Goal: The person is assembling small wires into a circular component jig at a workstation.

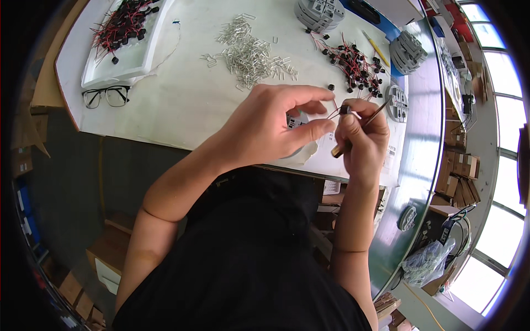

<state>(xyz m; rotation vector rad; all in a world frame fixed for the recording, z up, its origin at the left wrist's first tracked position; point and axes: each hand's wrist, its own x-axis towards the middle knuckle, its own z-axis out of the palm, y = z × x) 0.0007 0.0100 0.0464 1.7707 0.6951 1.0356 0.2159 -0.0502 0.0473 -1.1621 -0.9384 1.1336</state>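
Note:
My right hand pinches a small black cylindrical part with thin wire leads between thumb and fingers. Held in the same hand is a slim tool with a dark pointed tip and a brass-coloured end; its exact kind is not clear. My left hand is open beside it, thumb and index finger apart around the wire ends, with no grip visible. Partly hidden beneath the left hand lies a grey round part. Just beyond the right hand is a heap of black parts with red and black wires.
Many U-shaped metal pieces lie mid-table. A white tray holds more wired parts, with glasses nearby. Grey round assemblies and a yellow pen-like tool stand farther off and right.

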